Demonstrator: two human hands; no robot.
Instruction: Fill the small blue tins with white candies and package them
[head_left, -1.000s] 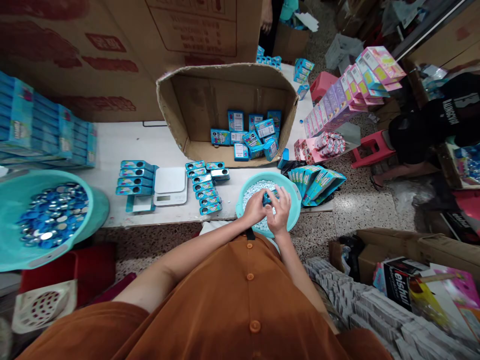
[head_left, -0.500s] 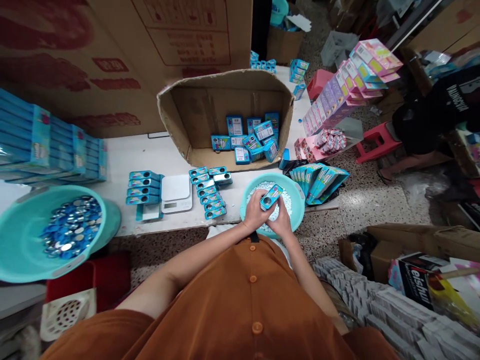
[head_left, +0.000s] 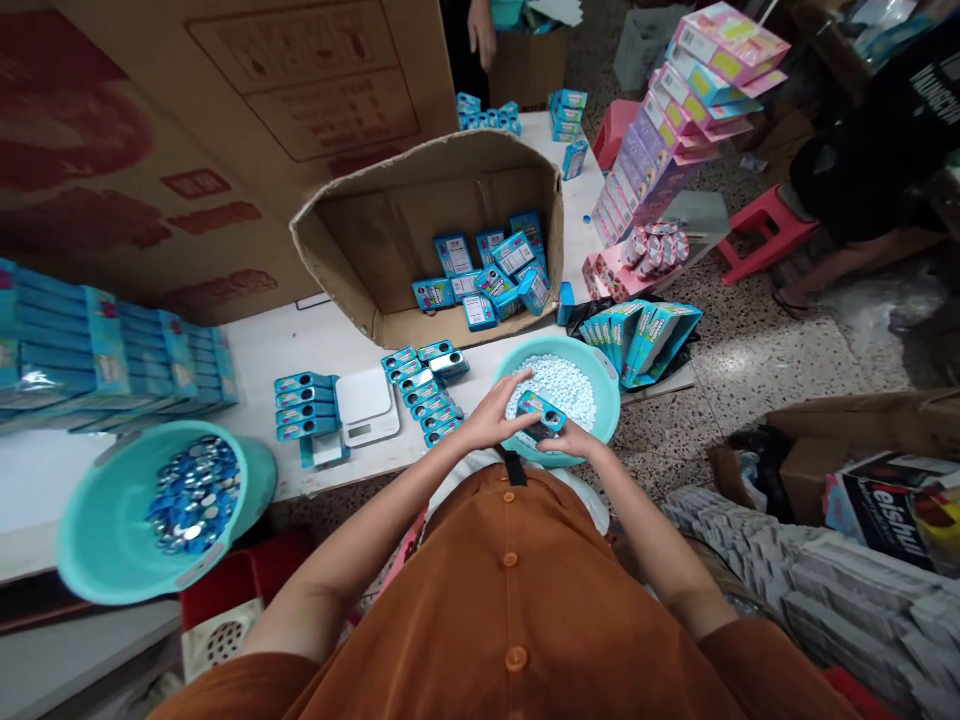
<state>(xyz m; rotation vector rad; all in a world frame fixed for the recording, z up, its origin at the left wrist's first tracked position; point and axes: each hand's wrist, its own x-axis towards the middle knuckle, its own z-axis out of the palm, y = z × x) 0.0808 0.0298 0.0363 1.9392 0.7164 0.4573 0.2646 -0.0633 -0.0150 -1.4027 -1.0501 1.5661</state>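
Note:
Over a turquoise basin of small white pellets, my right hand grips a small blue box with a dark round opening on its upper face. My left hand is beside the box, fingers spread over the basin's left part, holding nothing. To the left, more blue boxes stand in a double row next to a white scale. Further left is another row of blue boxes.
A cut cardboard box holding blue boxes stands behind. At left are a basin of blue and silver discs and stacked blue cartons. Flattened blue boxes and tall pink boxes stand right. A person's hand shows behind.
My left hand has come off the blue box and opened, moving left. The box is lower and tilted differently in my right hand. The view has turned, and a person's hand now shows at the back.

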